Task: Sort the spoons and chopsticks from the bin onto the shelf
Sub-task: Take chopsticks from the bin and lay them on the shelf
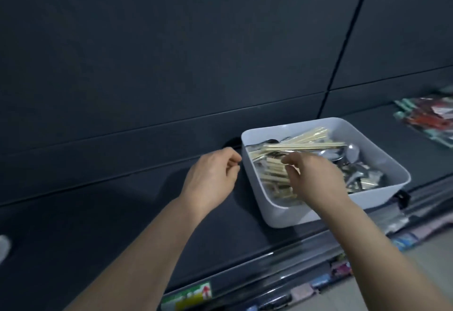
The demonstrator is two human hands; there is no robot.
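Observation:
A white plastic bin [277,215] stands on the dark shelf [110,212], right of centre. It holds several wrapped wooden chopsticks [304,145] on the left and top, and metal spoons [348,153] in clear wrappers on the right. My right hand [316,176] is inside the bin over the chopsticks, its fingers curled and pinched at a chopstick pack; the grip itself is blurred. My left hand [210,178] hovers just left of the bin's rim with its fingers loosely curled and nothing visible in them.
Dark back panels rise behind the shelf. Packaged goods in red and teal [426,117] lie on the shelf at the far right. A black clip [402,198] sits at the bin's front right corner. Price labels [186,296] run along the shelf's front edge, above lower shelves with goods.

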